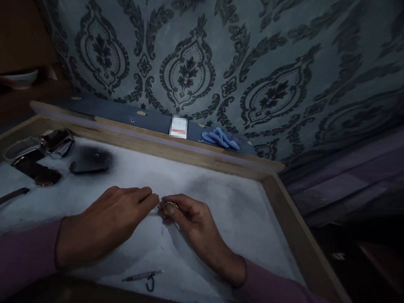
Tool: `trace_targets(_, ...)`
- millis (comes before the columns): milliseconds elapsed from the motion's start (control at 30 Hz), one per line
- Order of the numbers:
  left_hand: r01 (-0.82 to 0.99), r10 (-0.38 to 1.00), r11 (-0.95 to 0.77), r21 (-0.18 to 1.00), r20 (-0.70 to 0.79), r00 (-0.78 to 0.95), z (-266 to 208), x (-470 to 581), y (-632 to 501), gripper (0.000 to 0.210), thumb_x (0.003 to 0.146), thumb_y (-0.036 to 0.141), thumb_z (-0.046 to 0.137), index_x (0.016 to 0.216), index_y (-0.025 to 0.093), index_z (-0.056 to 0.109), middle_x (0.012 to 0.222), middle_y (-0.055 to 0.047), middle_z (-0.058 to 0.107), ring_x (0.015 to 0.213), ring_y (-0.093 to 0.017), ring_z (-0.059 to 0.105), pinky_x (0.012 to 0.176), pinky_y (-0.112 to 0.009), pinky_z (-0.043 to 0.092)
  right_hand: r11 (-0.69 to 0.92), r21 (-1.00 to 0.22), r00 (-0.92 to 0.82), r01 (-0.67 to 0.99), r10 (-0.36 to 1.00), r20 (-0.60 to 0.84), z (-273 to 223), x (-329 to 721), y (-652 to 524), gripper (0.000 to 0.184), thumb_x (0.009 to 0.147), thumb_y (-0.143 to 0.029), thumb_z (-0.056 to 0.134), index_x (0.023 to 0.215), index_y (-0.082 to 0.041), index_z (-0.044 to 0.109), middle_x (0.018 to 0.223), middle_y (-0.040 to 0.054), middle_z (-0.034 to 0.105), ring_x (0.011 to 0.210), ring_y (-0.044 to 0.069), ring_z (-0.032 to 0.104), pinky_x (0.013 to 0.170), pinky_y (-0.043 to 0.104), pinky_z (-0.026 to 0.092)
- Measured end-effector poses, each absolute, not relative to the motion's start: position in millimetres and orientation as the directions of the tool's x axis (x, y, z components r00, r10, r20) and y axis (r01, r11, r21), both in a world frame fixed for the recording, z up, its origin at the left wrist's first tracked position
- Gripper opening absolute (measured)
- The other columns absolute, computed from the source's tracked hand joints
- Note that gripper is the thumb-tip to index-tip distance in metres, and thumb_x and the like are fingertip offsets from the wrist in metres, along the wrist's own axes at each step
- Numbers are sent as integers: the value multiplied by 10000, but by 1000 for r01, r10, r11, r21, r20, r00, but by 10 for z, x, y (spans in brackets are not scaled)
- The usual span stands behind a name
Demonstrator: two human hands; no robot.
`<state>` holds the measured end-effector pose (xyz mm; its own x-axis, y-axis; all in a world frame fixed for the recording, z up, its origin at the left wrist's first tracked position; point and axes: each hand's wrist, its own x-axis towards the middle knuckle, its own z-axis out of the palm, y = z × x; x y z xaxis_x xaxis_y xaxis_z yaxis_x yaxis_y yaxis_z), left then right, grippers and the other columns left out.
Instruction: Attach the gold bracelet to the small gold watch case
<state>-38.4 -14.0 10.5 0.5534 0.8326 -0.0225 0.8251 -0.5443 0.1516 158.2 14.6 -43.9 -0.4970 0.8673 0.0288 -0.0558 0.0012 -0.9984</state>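
Note:
My right hand (198,226) pinches a small round gold-rimmed watch case (171,206) between thumb and fingers, above the white work surface. Its far side is hidden by the fingers. Close by on the left, my left hand (114,219) is closed in a pinch, its fingertips almost at the case. What those fingertips hold, if anything, is too small to make out. Nearer to me lies a thin pen-like metal tool (143,275), with a small dark curved piece (150,283) beside it.
A raised wooden rim (287,225) borders the white surface (239,211). Several dark wristwatches or straps (37,170) lie at the left, with a curved dark strap (1,204) nearer me. Beyond the back rim are a small white packet (178,127) and a crumpled blue cloth (220,138).

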Motion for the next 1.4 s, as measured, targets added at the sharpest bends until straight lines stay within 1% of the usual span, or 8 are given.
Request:
trace_targets(100, 817, 819, -569, 100, -19, 573, 83, -375, -173, 262, 841, -31, 445, 968, 184, 521, 852, -18, 583, 708, -194, 575, 563, -298, 372, 3, -998, -493, -62, 870, 33, -461, 1585, 147, 182, 878, -297, 630, 1015, -212, 715, 876, 36, 725, 745, 136, 669, 702, 290, 572)
trace_targets(267, 804, 805, -591, 74, -14, 593, 62, -373, -184, 293, 824, -41, 451, 999, 186, 513, 897, -32, 592, 740, -202, 580, 564, -302, 379, 4, -997, -497, -77, 866, 42, -481, 1585, 157, 164, 873, -291, 637, 996, -220, 720, 859, 27, 725, 716, 129, 667, 688, 290, 573)
trace_targets(367, 820, 823, -562, 111, -23, 567, 80, -379, -167, 277, 835, -33, 433, 983, 183, 525, 878, -30, 597, 722, -201, 582, 561, -301, 371, 4, -997, -499, -80, 865, 44, -473, 1581, 159, 167, 879, -301, 630, 989, -214, 721, 860, 32, 725, 728, 133, 666, 688, 293, 574)
trace_targets(500, 856, 870, -458, 242, -77, 487, 107, -419, -103, 214, 880, -3, 402, 885, 166, 533, 792, -7, 596, 644, -165, 565, 573, -288, 368, -3, -998, -507, -69, 861, 33, -456, 1580, 154, 182, 883, -315, 623, 991, -199, 713, 876, 48, 720, 786, 148, 671, 703, 299, 578)
trace_targets(667, 909, 905, -395, 136, -112, 410, 103, -468, -43, 212, 870, -8, 411, 877, 146, 557, 818, -40, 605, 686, -189, 567, 584, -291, 353, -31, -998, -497, -62, 868, 4, -442, 1583, 129, 212, 877, -302, 629, 1060, -197, 653, 897, 45, 717, 836, 156, 676, 730, 307, 579)
trace_targets(833, 892, 890, -403, 207, -140, 434, 101, -441, -41, 217, 907, 19, 410, 943, 153, 577, 849, -31, 610, 719, -179, 576, 628, -285, 407, 38, -999, -482, 13, 876, 27, -414, 1587, 109, 139, 883, -277, 617, 989, -192, 644, 877, 38, 712, 804, 153, 663, 731, 300, 559)
trace_targets(1033, 895, 886, -446, 9, -141, 442, 115, -445, -43, 185, 889, 36, 458, 938, 153, 593, 942, -80, 591, 860, -254, 564, 677, -351, 459, 132, -985, -480, 110, 875, 64, -369, 1601, 115, 114, 891, -265, 607, 964, -189, 650, 876, 45, 717, 815, 173, 668, 709, 299, 549)
trace_targets(1400, 869, 871, -486, -91, -136, 472, 86, -498, -26, 196, 874, 38, 447, 953, 155, 583, 942, -89, 586, 853, -258, 546, 728, -392, 476, 169, -980, -495, 102, 864, 98, -385, 1603, 104, 118, 897, -266, 592, 941, -188, 669, 841, 38, 699, 773, 166, 657, 698, 306, 556)
